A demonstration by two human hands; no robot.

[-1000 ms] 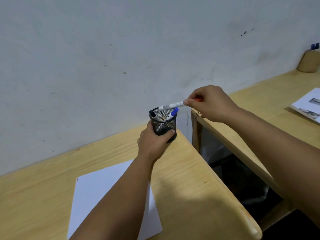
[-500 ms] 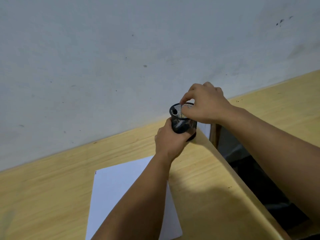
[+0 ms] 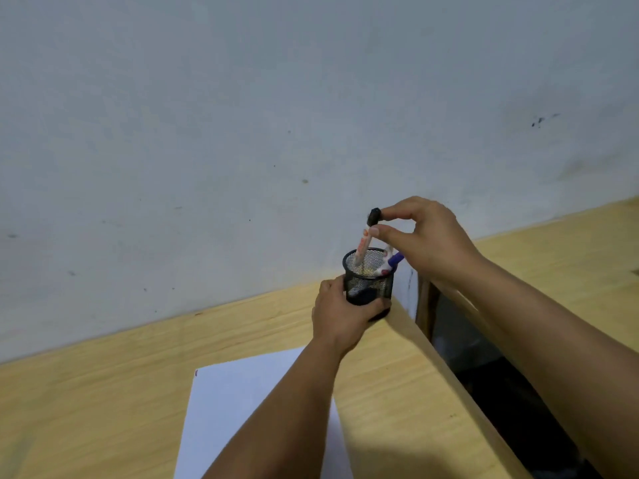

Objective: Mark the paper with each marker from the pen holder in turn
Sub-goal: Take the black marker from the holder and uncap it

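Note:
A black mesh pen holder (image 3: 369, 283) stands at the far right corner of the wooden desk, against the wall. My left hand (image 3: 340, 314) wraps around its lower part. My right hand (image 3: 427, 235) hovers just above the holder and pinches a black-capped marker (image 3: 366, 242) by its top, the marker's lower end still inside the holder. A blue-capped marker (image 3: 395, 260) and another white one lean in the holder at its right side. A white sheet of paper (image 3: 242, 406) lies on the desk nearer to me, partly under my left forearm.
A pale wall (image 3: 276, 133) rises directly behind the desk (image 3: 103, 392). To the right, a dark gap (image 3: 484, 368) separates this desk from a second wooden desk (image 3: 570, 254).
My right hand put the red marker into the holder, then took hold of the black-capped marker and is lifting it. My left hand stayed on the holder. The camera turned left.

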